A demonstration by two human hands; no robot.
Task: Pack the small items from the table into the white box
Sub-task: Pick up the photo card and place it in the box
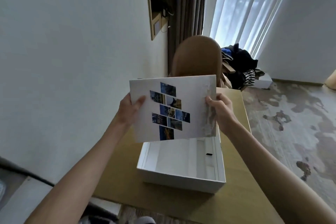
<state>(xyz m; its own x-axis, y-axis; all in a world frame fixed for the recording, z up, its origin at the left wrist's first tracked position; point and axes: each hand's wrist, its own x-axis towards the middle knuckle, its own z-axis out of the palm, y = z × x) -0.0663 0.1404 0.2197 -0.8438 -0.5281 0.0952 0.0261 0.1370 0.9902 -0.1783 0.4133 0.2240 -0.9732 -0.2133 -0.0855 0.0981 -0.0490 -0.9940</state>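
Observation:
A white box (181, 178) stands open on the tan table (236, 196), its inside white with a small black item (209, 154) near the right wall. Above it I hold the white box lid (196, 96), printed with a pattern of slanted photo tiles, tilted toward me. My left hand (131, 109) grips the lid's left edge, thumb on the printed face. My right hand (221, 111) grips the right edge. The lid hides the far part of the box.
A brown rounded chair back (197, 56) stands behind the table. Dark clothes (240, 65) are piled on the floor near the curtained window. A white wall runs along the left; worn patterned floor lies to the right.

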